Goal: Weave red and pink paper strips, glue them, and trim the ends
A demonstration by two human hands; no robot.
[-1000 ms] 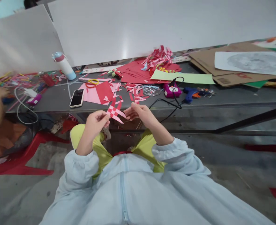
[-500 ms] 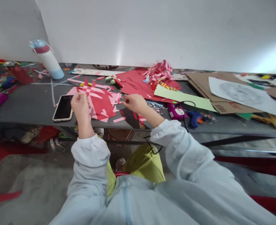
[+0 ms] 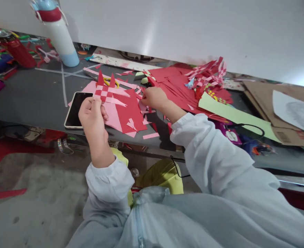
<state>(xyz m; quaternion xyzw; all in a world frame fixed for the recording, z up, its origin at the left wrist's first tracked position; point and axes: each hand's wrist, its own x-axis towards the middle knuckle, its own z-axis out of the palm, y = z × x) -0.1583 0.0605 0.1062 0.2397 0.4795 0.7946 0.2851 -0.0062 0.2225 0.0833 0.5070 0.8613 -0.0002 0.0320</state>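
Observation:
My left hand [image 3: 91, 115] pinches a woven red-and-pink paper fish [image 3: 105, 93] by one end, its pointed tips facing away and to the right. The fish is above a red paper sheet [image 3: 131, 110] and a pink one [image 3: 112, 119] lying on the table. Just behind it, the yellow handle of a pair of scissors [image 3: 113, 82] shows partly. My right hand [image 3: 154, 98] is closed, fingertips together, low over small paper scraps at the right side of the red sheet. Whatever lies between those fingertips is hidden.
A phone [image 3: 75, 112] lies left of my left hand, with a bottle [image 3: 61, 38] and a red can [image 3: 17, 50] behind. Red sheets [image 3: 167, 82], woven strips [image 3: 211, 74] and a light green strip [image 3: 234, 113] lie rightward. A purple box [image 3: 226, 132] with a black cable sits near cardboard [image 3: 260, 100].
My left hand has carried the paper fish from over my lap to above the table sheets. My right hand has moved away from the fish to the scraps, its fingers closing. The view has shifted.

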